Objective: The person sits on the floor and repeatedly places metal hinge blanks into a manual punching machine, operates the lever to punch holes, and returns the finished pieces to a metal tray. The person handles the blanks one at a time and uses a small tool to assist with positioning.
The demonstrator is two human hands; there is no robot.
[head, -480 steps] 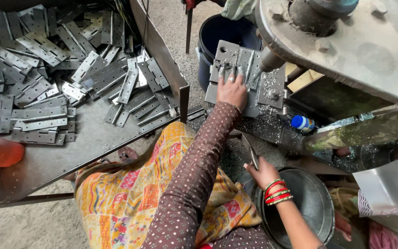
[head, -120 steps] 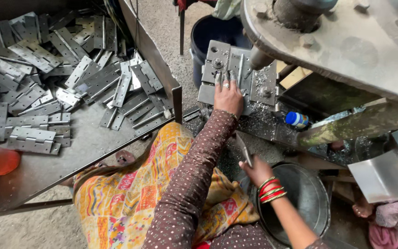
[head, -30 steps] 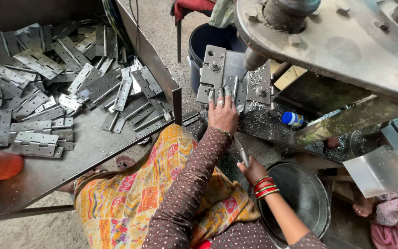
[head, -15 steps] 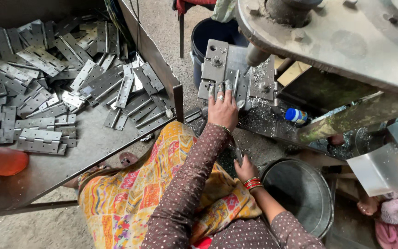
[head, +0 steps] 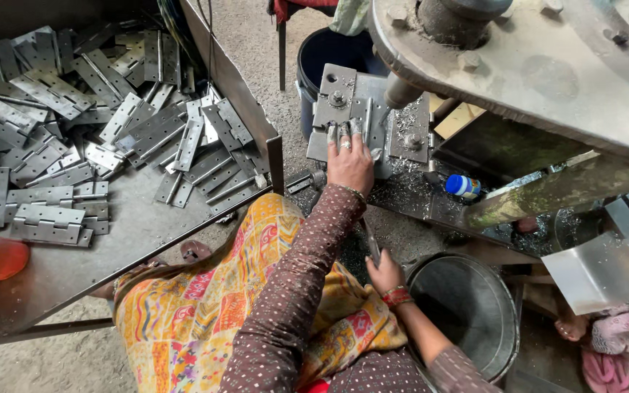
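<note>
The big press head hangs over everything on my right, grey and gritty, with its round ram coming down just above the jig plate. To my left the counter carries a wide heap of steel hinges, lying flat and crossed over one another. Down by my right knee stands a round metal bucket, and a dark blue tub sits behind the jig plate. My patterned yellow skirt fills the space between.

My left hand lies flat on the jig plate, fingers spread a little and pressing on the hinge piece that sits there under the ram; metal shavings lie scattered all about it. My right hand is low, just beside the bucket's rim, fingers closed around a thin metal rod that points up toward the press. A small blue-capped bottle rests on the ledge near the plate.
</note>
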